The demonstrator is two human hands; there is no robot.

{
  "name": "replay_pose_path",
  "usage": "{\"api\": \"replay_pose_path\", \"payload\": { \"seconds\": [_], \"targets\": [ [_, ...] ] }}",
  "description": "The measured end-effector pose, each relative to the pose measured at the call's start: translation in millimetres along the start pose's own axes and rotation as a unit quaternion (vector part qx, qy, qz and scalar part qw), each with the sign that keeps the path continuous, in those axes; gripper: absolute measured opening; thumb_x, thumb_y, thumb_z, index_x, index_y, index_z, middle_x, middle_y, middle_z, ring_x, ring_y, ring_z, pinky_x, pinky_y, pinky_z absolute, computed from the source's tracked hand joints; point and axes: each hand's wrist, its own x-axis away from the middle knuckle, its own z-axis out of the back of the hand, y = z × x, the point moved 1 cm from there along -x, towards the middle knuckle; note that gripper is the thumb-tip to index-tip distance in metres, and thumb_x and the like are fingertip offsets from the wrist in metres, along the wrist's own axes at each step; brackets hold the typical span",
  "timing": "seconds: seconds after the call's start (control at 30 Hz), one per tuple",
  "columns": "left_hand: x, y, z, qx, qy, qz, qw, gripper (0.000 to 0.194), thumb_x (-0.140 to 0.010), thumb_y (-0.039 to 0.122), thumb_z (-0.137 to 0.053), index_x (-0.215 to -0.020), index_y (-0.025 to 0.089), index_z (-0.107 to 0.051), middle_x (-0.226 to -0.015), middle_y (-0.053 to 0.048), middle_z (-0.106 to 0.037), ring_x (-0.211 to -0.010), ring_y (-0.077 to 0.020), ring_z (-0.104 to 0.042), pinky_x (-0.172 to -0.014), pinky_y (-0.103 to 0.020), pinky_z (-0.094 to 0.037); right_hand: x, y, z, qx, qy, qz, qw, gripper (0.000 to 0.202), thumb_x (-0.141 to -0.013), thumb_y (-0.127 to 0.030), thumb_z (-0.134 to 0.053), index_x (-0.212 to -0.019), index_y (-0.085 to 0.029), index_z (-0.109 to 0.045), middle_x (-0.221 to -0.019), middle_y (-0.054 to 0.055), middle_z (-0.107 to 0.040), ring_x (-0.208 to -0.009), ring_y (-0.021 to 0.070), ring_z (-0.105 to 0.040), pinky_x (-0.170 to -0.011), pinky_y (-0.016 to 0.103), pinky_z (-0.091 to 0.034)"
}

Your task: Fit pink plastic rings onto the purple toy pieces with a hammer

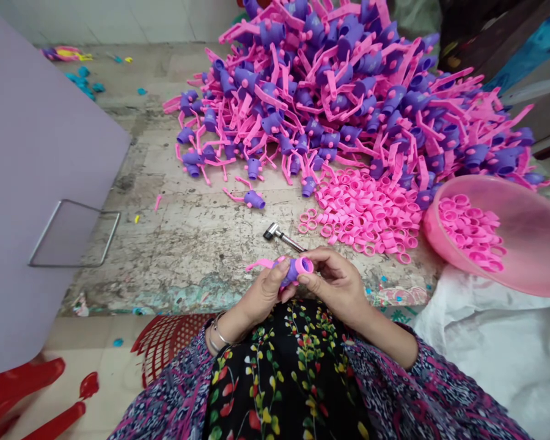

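My left hand (pixel 263 290) is closed around a purple plastic part (pixel 290 275) with a pink lever (pixel 259 264) sticking out to the left. On the part's right end sits a pink ring (pixel 306 264). My right hand (pixel 341 286) has its thumb and fingers closed on that ring. Just beyond my hands a small hammer (pixel 282 235) lies on the worn table (pixel 187 244), the end of its handle hidden behind my right fingers. One loose purple part with a pink lever (pixel 253 198) rests a little farther off.
A large heap of purple and pink parts (pixel 330 85) covers the back. In front of it lie many loose pink rings (pixel 371 211). More rings are in a pink bowl (pixel 527 244) at right. A lilac panel with a metal handle (pixel 114 229) stands at left.
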Motion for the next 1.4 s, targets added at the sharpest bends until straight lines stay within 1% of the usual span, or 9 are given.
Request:
{"api": "replay_pose_path", "payload": {
  "seconds": [0.13,0.27,0.37,0.5,0.7,0.83,1.07,1.27,1.4],
  "targets": [
    [-0.5,1.2,1.0,0.003,0.019,0.009,1.0,0.062,-0.094,0.062,-0.028,-0.054,0.017,-0.044,-0.047,0.003,-0.037,-0.046,-0.0085,-0.03,-0.05,-0.027,-0.023,1.5,1.0,2.3,0.014,-0.01,0.007,1.0,0.028,-0.083,-0.03,-0.074,-0.109,-0.029,-0.064,-0.091,-0.001,-0.062,-0.076,0.0125,-0.057,-0.07,0.027,-0.047],
    [0.0,8.7,3.4,-0.014,0.023,0.012,1.0,0.055,-0.093,0.063,-0.031,-0.065,0.018,-0.049,-0.049,0.004,-0.041,-0.046,-0.0085,-0.032,-0.05,-0.025,-0.027,-2.9,3.0,9.0,-0.037,-0.012,-0.026,0.999,0.043,-0.087,-0.048,-0.064,-0.125,-0.03,-0.058,-0.09,0.001,-0.059,-0.075,0.0139,-0.055,-0.069,0.028,-0.047],
    [0.5,18.2,3.5,-0.053,0.005,0.003,0.999,0.045,-0.092,0.061,-0.037,-0.078,0.019,-0.048,-0.052,0.007,-0.042,-0.047,-0.0088,-0.033,-0.052,-0.025,-0.028,-12.6,3.2,10.3,-0.119,0.033,-0.096,0.988,0.044,-0.093,-0.059,-0.048,-0.114,-0.026,-0.066,-0.088,0.003,-0.06,-0.077,0.0149,-0.057,-0.071,0.029,-0.049],
    [-0.9,27.8,0.9,-0.153,0.005,-0.032,0.988,0.04,-0.093,0.056,-0.041,-0.076,0.02,-0.044,-0.057,0.006,-0.042,-0.055,-0.011,-0.039,-0.058,-0.026,-0.033,-27.6,-4.3,0.8,-0.209,0.081,-0.179,0.958,0.049,-0.09,-0.065,-0.048,-0.093,-0.022,-0.072,-0.085,0.004,-0.066,-0.081,0.0155,-0.061,-0.079,0.03,-0.051],
    [-2.4,32.0,-3.0,-0.3,0.043,-0.062,0.951,0.041,-0.095,0.054,-0.037,-0.089,0.018,-0.055,-0.088,-0.003,-0.063,-0.081,-0.0185,-0.056,-0.071,-0.03,-0.043,-38.6,-12.7,-14.7,-0.275,0.055,-0.223,0.934,0.056,-0.09,-0.068,-0.043,-0.088,-0.02,-0.07,-0.085,0.005,-0.073,-0.083,0.0165,-0.068,-0.084,0.034,-0.053],
    [0.5,36.7,-4.7,-0.376,0.063,-0.052,0.923,0.044,-0.095,0.054,-0.036,-0.1,0.018,-0.06,-0.096,-0.007,-0.068,-0.088,-0.0227,-0.061,-0.077,-0.035,-0.046,-38.4,-8.8,-17.7,-0.298,0.041,-0.22,0.928,0.061,-0.089,-0.072,-0.04,-0.087,-0.019,-0.071,-0.079,0.005,-0.074,-0.076,0.0153,-0.069,-0.08,0.032,-0.054],
    [1.7,47.9,-13.4,-0.474,0.103,-0.094,0.869,0.047,-0.095,0.054,-0.034,-0.095,0.019,-0.065,-0.098,-0.01,-0.069,-0.095,-0.0259,-0.063,-0.084,-0.04,-0.049,-37.0,-4.1,-17.3,-0.282,0.011,-0.202,0.938,0.068,-0.089,-0.074,-0.034,-0.089,-0.018,-0.072,-0.083,0.007,-0.075,-0.081,0.0174,-0.071,-0.083,0.034,-0.054],
    [2.1,45.9,-18.3,-0.495,0.131,-0.087,0.855,0.047,-0.095,0.054,-0.033,-0.096,0.019,-0.065,-0.093,-0.01,-0.069,-0.091,-0.0263,-0.064,-0.084,-0.041,-0.05,-34.8,1.6,-19.8,-0.286,0.003,-0.169,0.943,0.061,-0.091,-0.07,-0.037,-0.085,-0.021,-0.073,-0.08,0.005,-0.075,-0.078,0.0171,-0.071,-0.083,0.035,-0.054],
    [1.1,44.1,-19.4,-0.507,0.125,-0.093,0.848,0.05,-0.095,0.055,-0.033,-0.11,0.018,-0.063,-0.108,-0.012,-0.068,-0.097,-0.0277,-0.064,-0.084,-0.042,-0.051,-31.9,7.7,-20.1,-0.28,0.015,-0.174,0.944,0.058,-0.092,-0.068,-0.039,-0.085,-0.021,-0.074,-0.081,0.005,-0.075,-0.078,0.0168,-0.071,-0.079,0.033,-0.055]
  ]
}}
